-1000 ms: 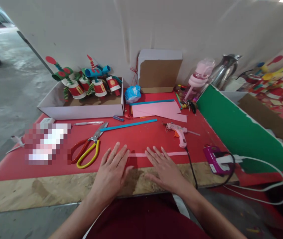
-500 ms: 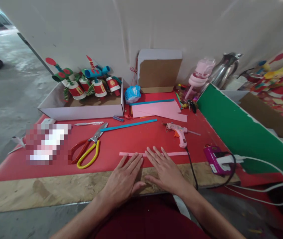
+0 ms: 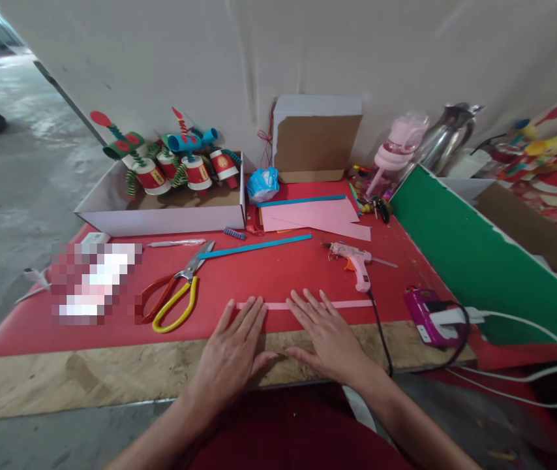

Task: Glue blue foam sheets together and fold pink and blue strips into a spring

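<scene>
A narrow pink paper strip lies straight across the red table cover near its front edge. My left hand rests flat over the strip's left end, fingers stretched out. Flat on the strip just right of its middle is my right hand, fingers apart and thumb pointing inward. Between the two hands a short piece of the strip shows. Beyond my right hand lies a pink glue gun with a black cord. To the left are scissors with one red and one yellow handle, their blades touching a blue paper strip.
Pink paper sheets lie farther back. A white box at back left holds several paper-cup figures. On the right stand a green-sided box and a purple power block with cables. A pink bottle stands at the back.
My left hand has slid left along the pink strip, widening the gap between my hands. My right hand stays almost in place on the strip.
</scene>
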A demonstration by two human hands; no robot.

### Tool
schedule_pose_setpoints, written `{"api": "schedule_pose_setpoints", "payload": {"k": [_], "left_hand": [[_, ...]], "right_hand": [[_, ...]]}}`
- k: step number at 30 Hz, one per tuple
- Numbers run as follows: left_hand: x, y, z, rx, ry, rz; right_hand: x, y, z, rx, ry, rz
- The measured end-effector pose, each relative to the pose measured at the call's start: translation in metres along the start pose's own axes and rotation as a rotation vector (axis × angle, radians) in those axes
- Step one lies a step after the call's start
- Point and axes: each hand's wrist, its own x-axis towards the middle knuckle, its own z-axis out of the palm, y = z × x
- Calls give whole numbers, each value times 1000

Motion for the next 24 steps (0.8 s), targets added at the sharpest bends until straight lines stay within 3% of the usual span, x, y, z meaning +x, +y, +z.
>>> {"api": "schedule_pose_setpoints", "payload": {"k": [5, 8, 12, 17, 24], "left_hand": [[-18, -22, -1, 75, 3, -68], [-20, -27, -6, 102, 62, -132], [-11, -15, -16, 79, 145, -153], [-3, 11, -9, 28, 102, -109], [-7, 11, 2, 51, 43, -119]], "right_hand": [[0, 1, -1, 9, -18, 10], [1, 0, -3, 22, -31, 25], [6, -10, -2, 53, -28, 12], [17, -21, 1, 106, 3, -79], [8, -8, -9, 128, 166, 72]]}}
